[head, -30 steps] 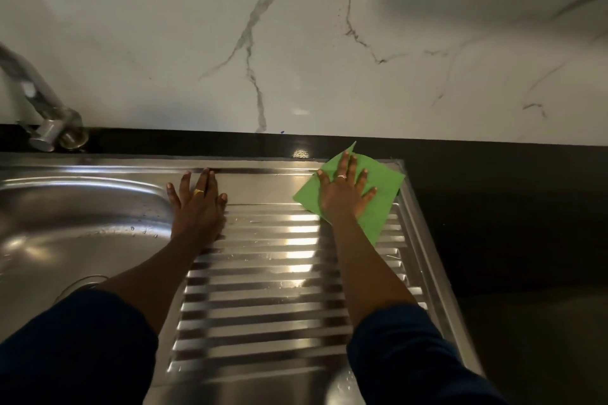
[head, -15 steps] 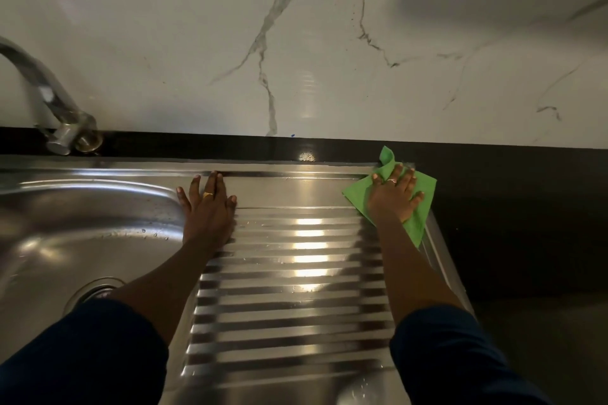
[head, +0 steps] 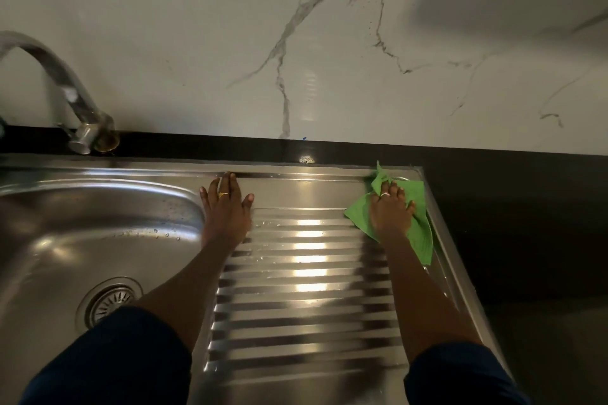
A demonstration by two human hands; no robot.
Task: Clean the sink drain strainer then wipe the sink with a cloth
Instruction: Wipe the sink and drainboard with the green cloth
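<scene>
Both were released and flat: my left grip (head: 227, 209) rested on the drainboard (head: 306, 316), my right grip (head: 391, 212) pressed the green cloth (head: 419, 237) into its far right corner. The drain strainer (head: 110, 301) sat in the sink basin (head: 65, 233).

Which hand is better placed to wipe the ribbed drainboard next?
Right. The right hand presses the cloth at the far right corner of the drainboard; the left hand lies flat, bare, beside the basin.
</scene>
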